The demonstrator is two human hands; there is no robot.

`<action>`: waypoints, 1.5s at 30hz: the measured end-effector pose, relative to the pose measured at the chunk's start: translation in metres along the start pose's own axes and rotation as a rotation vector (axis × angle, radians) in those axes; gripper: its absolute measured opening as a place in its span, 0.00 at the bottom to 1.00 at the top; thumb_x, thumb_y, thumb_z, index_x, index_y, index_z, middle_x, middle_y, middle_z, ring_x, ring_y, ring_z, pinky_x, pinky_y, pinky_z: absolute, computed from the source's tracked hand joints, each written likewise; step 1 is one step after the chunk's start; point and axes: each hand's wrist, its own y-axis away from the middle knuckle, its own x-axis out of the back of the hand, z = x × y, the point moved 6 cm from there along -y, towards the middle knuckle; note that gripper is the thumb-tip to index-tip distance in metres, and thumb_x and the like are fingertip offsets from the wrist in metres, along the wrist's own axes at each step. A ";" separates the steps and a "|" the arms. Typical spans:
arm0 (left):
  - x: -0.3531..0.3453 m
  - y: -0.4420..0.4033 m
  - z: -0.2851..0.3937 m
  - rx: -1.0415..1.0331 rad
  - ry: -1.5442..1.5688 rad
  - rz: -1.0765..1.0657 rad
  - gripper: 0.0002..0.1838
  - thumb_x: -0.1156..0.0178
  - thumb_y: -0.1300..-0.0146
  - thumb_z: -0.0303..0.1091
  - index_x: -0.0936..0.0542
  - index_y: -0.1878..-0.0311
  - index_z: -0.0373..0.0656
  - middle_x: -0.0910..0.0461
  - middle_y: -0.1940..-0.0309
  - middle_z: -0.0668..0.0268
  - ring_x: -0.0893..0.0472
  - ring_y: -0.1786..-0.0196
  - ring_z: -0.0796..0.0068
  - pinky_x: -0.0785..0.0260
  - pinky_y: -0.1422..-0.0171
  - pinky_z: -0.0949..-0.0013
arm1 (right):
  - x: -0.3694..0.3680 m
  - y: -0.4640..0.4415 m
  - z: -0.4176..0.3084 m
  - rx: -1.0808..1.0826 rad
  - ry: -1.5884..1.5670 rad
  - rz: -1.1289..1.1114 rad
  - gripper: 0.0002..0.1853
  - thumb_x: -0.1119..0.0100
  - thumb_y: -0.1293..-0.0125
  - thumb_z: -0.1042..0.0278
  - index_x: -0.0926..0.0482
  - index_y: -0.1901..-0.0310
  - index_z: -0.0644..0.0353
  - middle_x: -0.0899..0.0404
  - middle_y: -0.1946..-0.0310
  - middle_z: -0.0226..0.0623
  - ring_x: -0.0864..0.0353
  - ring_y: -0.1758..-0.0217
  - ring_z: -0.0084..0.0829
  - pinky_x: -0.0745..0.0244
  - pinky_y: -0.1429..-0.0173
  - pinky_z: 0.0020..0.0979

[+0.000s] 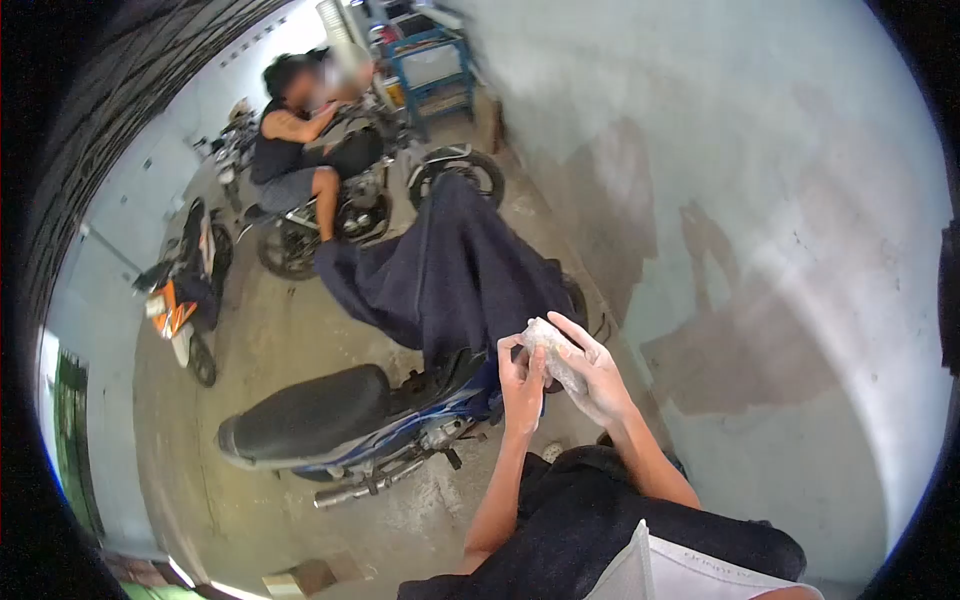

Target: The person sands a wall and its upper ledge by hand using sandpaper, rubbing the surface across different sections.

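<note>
A pale, whitish lump (555, 352) with a rough, powdery-looking surface is held between both my hands, in front of my body. I cannot make out what it is made of. My left hand (520, 385) grips its left side, thumb pressed up against it. From the right, my right hand (597, 380) closes on it, with white residue on the fingers and palm. Just beyond my hands, a dark navy cloth (450, 265) is draped over the front of a blue motorcycle (420, 425). The motorcycle's black seat (310, 412) is uncovered and stretches to the left.
Another person (290, 140) sits on a motorcycle farther back. An orange and white motorbike (180, 305) stands at left. A blue metal rack (432, 75) is at the back, and a pale wall (760, 250) runs along the right. A cardboard box (298, 580) lies at bottom left.
</note>
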 end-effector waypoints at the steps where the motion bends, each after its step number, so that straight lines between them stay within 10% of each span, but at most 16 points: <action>1: -0.008 -0.005 -0.004 0.025 0.002 -0.038 0.13 0.42 0.26 0.32 0.34 0.44 0.45 0.27 0.66 0.71 0.34 0.71 0.88 0.40 0.69 0.78 | 0.006 0.000 -0.009 0.026 0.036 0.015 0.33 0.41 0.29 0.69 0.41 0.26 0.65 0.27 0.35 0.45 0.23 0.37 0.31 0.25 0.37 0.32; 8: -0.080 -0.043 0.001 -0.089 -0.191 -0.124 0.11 0.44 0.24 0.34 0.27 0.45 0.39 0.30 0.68 0.71 0.32 0.69 0.84 0.36 0.63 0.75 | 0.106 0.005 -0.133 0.441 0.911 0.562 0.20 0.46 0.27 0.64 0.22 0.37 0.62 0.23 0.35 0.39 0.29 0.30 0.30 0.40 0.25 0.32; 11: -0.147 -0.043 0.042 -0.257 -0.048 -0.549 0.10 0.40 0.28 0.34 0.20 0.57 0.35 0.30 0.64 0.69 0.34 0.69 0.83 0.39 0.64 0.76 | 0.145 0.002 -0.192 0.635 1.050 0.764 0.19 0.52 0.26 0.73 0.24 0.36 0.65 0.25 0.33 0.43 0.31 0.27 0.34 0.42 0.23 0.33; 17: -0.244 -0.050 0.073 0.067 0.647 -1.163 0.21 0.32 0.39 0.53 0.11 0.56 0.44 0.33 0.61 0.67 0.33 0.61 0.72 0.40 0.54 0.67 | 0.189 -0.037 -0.260 0.777 1.118 0.917 0.20 0.56 0.25 0.76 0.26 0.35 0.66 0.29 0.31 0.46 0.34 0.25 0.37 0.43 0.22 0.34; 22: -0.303 -0.100 0.059 0.306 0.941 -1.170 0.18 0.24 0.49 0.47 0.11 0.59 0.46 0.33 0.59 0.66 0.34 0.63 0.74 0.42 0.57 0.69 | 0.216 -0.086 -0.301 0.826 1.346 0.873 0.23 0.56 0.29 0.85 0.27 0.34 0.65 0.32 0.30 0.52 0.35 0.24 0.44 0.37 0.25 0.37; 25: -0.329 -0.133 0.051 0.018 0.967 -1.108 0.17 0.23 0.50 0.46 0.11 0.61 0.46 0.33 0.60 0.66 0.33 0.63 0.75 0.42 0.56 0.69 | 0.222 -0.117 -0.324 0.876 1.537 0.815 0.28 0.54 0.37 0.90 0.28 0.34 0.65 0.32 0.30 0.54 0.36 0.24 0.47 0.38 0.24 0.39; 35: -0.367 -0.188 0.045 -0.021 0.790 -1.010 0.06 0.32 0.35 0.40 0.13 0.62 0.50 0.31 0.59 0.62 0.31 0.66 0.77 0.39 0.61 0.69 | 0.250 -0.198 -0.361 1.101 1.856 0.643 0.35 0.54 0.46 0.93 0.31 0.32 0.69 0.34 0.30 0.56 0.37 0.24 0.53 0.41 0.22 0.49; 37: -0.366 -0.203 0.048 -0.149 0.857 -0.979 0.20 0.29 0.40 0.51 0.12 0.59 0.42 0.32 0.57 0.62 0.32 0.64 0.75 0.41 0.60 0.70 | 0.249 -0.205 -0.367 1.157 1.794 0.616 0.35 0.55 0.46 0.93 0.31 0.32 0.69 0.34 0.29 0.56 0.38 0.24 0.54 0.42 0.22 0.49; 45: -0.347 -0.282 0.034 -0.368 0.537 -0.802 0.23 0.39 0.31 0.53 0.18 0.54 0.37 0.30 0.61 0.60 0.31 0.64 0.73 0.38 0.60 0.71 | 0.270 -0.243 -0.361 1.208 1.822 0.706 0.30 0.58 0.40 0.91 0.30 0.33 0.68 0.37 0.28 0.57 0.42 0.22 0.57 0.46 0.21 0.57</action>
